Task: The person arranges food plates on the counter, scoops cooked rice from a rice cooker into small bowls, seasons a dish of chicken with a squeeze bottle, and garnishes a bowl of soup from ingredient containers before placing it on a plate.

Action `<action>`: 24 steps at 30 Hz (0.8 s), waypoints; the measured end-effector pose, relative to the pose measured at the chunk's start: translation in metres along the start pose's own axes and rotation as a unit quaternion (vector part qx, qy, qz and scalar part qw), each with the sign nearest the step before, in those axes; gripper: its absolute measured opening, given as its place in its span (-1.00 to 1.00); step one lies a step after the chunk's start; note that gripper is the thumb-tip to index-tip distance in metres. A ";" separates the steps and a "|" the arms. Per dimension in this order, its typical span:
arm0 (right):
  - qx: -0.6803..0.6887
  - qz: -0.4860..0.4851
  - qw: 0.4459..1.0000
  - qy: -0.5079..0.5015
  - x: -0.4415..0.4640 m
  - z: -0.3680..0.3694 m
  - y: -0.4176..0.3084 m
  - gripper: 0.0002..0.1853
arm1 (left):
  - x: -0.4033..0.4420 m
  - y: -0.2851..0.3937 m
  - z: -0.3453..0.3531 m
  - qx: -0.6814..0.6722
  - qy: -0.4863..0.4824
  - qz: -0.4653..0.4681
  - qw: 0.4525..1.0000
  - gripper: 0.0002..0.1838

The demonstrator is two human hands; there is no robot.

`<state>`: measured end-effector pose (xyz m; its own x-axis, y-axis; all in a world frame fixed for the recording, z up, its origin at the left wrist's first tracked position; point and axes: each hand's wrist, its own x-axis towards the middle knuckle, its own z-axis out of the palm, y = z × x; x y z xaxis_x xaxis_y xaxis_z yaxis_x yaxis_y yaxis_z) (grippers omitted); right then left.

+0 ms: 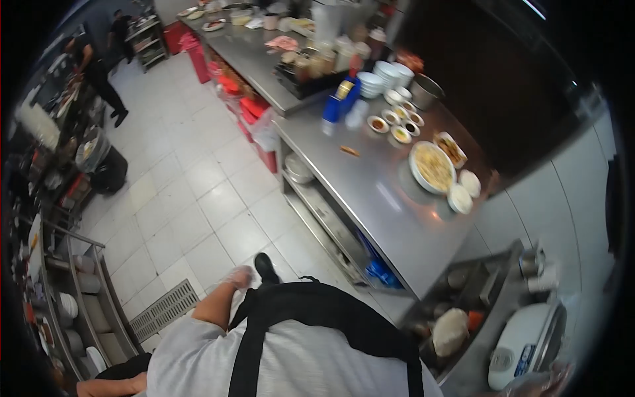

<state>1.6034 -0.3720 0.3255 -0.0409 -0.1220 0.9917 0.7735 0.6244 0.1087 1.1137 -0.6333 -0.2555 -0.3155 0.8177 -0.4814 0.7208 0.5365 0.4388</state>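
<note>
"One steel counter stands toward two o'clock, bearing a bowl of pale food; light floor tiles spread at nine."

"And the hands?"

"The left hand, in a clear glove, hangs at half past seven over the tiles, near a black shoe. The right hand is out at four, just beside the white appliance."

"What are they gripping?"

"Can't tell for either, nor how far open: the left is blurred, the right cut off below, its touch on the appliance unclear."
</note>
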 end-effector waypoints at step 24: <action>0.246 0.188 0.947 -0.085 -0.042 0.573 -0.359 -0.83 | 0.295 -0.170 -0.687 -0.649 0.330 0.033 0.685 -0.58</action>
<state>0.9647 -0.1487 0.2847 0.0450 0.2803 0.9588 0.3664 0.8883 -0.2769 0.4739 -0.3401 0.0493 -0.8274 0.5359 -0.1679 -0.2733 -0.1230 0.9540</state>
